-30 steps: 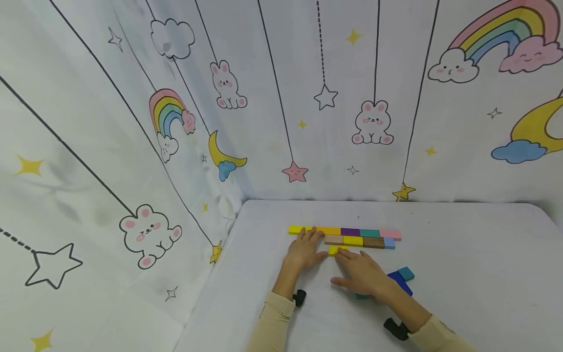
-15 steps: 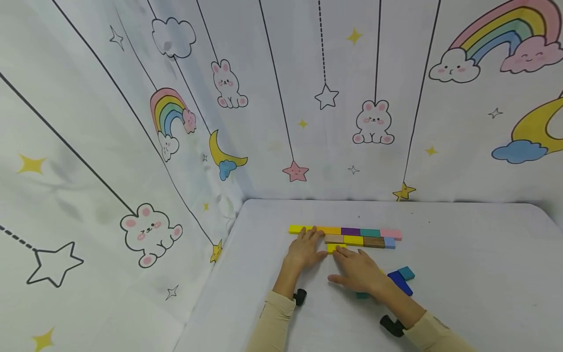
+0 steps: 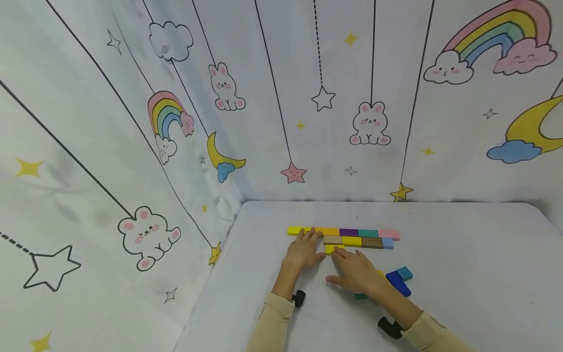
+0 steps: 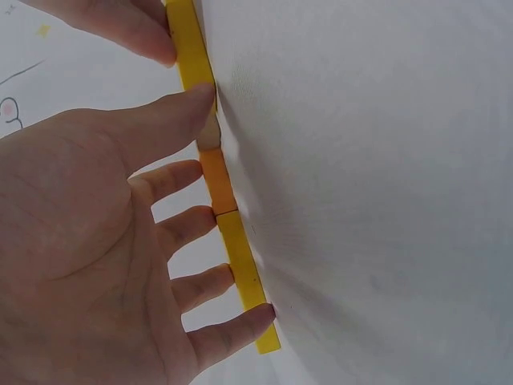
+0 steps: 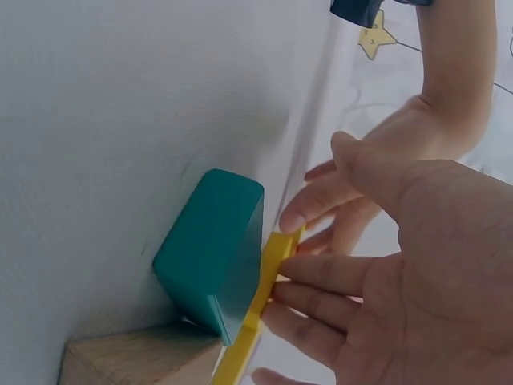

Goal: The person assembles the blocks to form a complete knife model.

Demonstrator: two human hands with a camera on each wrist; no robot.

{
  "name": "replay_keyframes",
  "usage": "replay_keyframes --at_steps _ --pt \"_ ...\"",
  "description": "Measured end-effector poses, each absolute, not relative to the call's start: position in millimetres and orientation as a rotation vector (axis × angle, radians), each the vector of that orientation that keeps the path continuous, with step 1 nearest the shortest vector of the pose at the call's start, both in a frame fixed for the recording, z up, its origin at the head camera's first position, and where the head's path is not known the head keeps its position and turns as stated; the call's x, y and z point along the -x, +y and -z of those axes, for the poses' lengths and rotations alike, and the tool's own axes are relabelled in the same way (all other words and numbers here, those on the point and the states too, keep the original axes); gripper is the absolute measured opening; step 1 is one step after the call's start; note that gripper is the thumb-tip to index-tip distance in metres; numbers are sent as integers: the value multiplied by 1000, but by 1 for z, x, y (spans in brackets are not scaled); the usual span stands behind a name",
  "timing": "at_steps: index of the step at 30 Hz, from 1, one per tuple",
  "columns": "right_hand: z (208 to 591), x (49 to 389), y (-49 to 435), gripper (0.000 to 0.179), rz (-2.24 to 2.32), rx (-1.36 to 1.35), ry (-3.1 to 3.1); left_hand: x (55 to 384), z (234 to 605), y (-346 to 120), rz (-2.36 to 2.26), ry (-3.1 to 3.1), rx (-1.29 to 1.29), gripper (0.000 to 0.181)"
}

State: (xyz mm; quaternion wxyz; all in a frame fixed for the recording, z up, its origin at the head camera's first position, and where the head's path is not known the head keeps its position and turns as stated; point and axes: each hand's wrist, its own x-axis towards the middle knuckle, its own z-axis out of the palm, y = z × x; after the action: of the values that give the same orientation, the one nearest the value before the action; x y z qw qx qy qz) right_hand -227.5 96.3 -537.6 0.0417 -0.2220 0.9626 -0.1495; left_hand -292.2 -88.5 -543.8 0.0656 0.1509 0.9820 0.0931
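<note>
The near yellow block lies flat along the near side of the second row, at that row's left end; whether the two touch along the full edge cannot be told. The step in hand appears to be seating this block square to the second row. The right hand works from the near side of the second row, fingers straight and tips touching the block; its grip is wide, the thumb apart, nothing pinched. The left hand lies at the left end of the second row; its grip is also wide, the fingers spread along the back row behind the second row, the thumb at the block's left end. Use the left thumb as an end stop and apply light pressure from the right fingertips toward the second row. Distribute the pressure along the long edge; a push at one point is liable to pivot the block. Do not overpress: both rows would probably slide on the surface. Check alignment before lifting the fingers. Control the right palm: the green block, partly hidden by it, and the blue block lie on the second row's near side and could be dragged.
</note>
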Motion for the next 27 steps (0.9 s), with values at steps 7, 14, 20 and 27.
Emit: replay_keyframes --at_steps 7,14,20,27 --pt "545 226 93 79 440 661 2959 292 546 -90 -271 2963 -458 63" --pt "538 223 88 79 431 649 2982 293 546 -89 -273 2967 -452 62" --pt "537 224 86 78 439 634 2987 294 547 -89 -278 2980 -452 62" --pt "542 227 86 79 443 627 2994 296 550 -89 -265 2968 -440 63"
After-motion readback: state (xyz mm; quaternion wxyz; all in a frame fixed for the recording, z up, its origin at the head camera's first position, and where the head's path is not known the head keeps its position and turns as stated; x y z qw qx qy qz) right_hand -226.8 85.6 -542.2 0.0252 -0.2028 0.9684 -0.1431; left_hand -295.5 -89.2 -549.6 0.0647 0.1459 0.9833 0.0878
